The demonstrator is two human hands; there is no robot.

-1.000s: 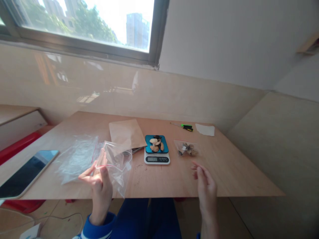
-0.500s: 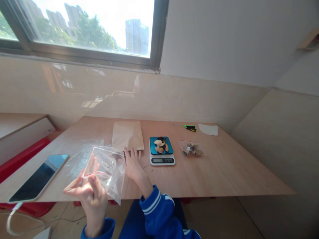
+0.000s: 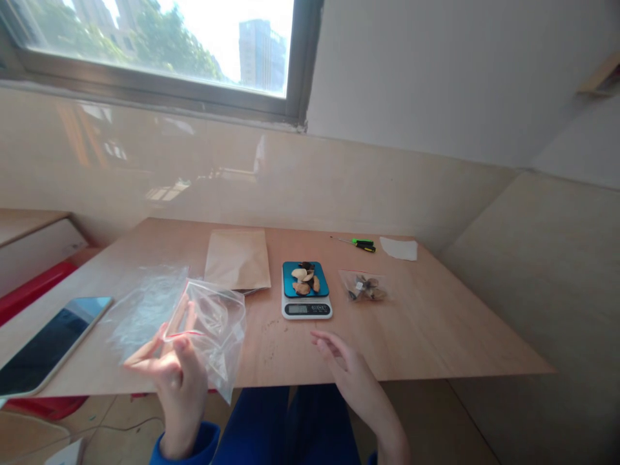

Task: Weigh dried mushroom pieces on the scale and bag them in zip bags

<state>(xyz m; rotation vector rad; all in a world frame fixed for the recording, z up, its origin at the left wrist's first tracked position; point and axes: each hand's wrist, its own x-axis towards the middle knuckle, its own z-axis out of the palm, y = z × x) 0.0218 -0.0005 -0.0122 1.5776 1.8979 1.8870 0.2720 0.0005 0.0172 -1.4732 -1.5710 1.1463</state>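
Note:
My left hand [image 3: 179, 374] holds an open clear zip bag [image 3: 220, 329] with a red strip at its mouth, above the table's front left. Nothing shows inside that bag. My right hand [image 3: 341, 361] hangs near the front edge with its fingers apart and nothing in them, in front of the scale. Several brown and pale dried pieces [image 3: 303, 274] lie on the blue plate of the white kitchen scale [image 3: 307, 309]. Right of the scale lies a second clear bag [image 3: 371, 287] with dark and brown pieces inside.
A stack of clear bags [image 3: 140, 310] and a phone [image 3: 58, 339] lie at the left. Behind are a brown paper bag [image 3: 237, 258], screwdrivers [image 3: 363, 244] and a white paper [image 3: 400, 248]. Small crumbs dot the table [image 3: 436, 329].
My right hand has left the paper bag's front edge and moved right, to in front of the scale. My left hand still holds the zip bag. The view has shifted slightly.

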